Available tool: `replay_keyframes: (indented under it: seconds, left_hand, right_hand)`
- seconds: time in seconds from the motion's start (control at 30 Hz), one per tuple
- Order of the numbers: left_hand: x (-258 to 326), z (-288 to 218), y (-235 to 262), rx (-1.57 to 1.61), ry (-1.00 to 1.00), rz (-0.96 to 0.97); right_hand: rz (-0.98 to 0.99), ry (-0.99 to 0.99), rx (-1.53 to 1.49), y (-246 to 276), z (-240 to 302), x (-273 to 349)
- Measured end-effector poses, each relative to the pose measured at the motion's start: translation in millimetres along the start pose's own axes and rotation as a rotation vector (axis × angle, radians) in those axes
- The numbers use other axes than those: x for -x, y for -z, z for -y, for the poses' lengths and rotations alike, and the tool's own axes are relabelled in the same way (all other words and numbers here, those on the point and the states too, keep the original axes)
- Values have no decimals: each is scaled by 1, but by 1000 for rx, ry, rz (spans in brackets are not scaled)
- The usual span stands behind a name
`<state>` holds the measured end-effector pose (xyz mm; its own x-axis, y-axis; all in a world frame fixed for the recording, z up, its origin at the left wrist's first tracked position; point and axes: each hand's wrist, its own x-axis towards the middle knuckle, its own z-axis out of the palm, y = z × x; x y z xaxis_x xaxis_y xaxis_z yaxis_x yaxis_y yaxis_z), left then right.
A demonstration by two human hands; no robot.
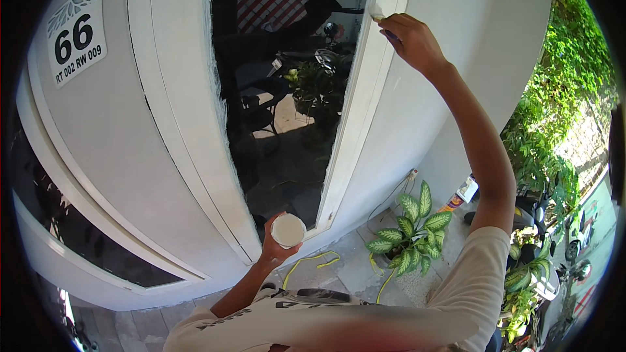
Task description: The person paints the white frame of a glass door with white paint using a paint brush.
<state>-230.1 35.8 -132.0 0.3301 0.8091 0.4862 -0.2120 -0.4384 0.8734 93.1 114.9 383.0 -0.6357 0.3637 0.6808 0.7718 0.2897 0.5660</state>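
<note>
Right hand (pixel 412 40) pinching brush (pixel 376 13), left (pixel 276 251) clasping cup (pixel 288 231)

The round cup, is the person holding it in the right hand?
No, the left hand holds the round cup, while the right hand is raised up by the white frame.

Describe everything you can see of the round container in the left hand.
The container is small and round, seen mostly from above. A smooth, off-white surface, probably paint, shows inside its whitish, uneven rim; how deep it goes cannot be told. Its side is mostly hidden, so its material is unclear. It looks roughly upright. The left hand supports it, fingers along its left side and the palm below it in the picture. It appears in front of the lower end of the dark glass panel.
</note>
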Motion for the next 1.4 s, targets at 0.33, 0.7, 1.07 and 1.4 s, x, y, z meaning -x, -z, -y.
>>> replay_keyframes:
  seconds: [0.33, 0.7, 1.07, 1.4]
  left_hand:
    - [30, -26, 8, 41, 125, 35]
    - [64, -68, 37, -20, 139, -14]
    - [144, -94, 80, -164, 206, -78]
    - [215, -138, 93, -124, 276, -279]
  right_hand:
    - [-149, -110, -251, -10, 11, -2]
    - [38, -470, -568, -52, 156, 136]
    - [-443, -1796, -1276, -17, 400, 280]
    - [-408, -1786, -1583, -4, 458, 246]
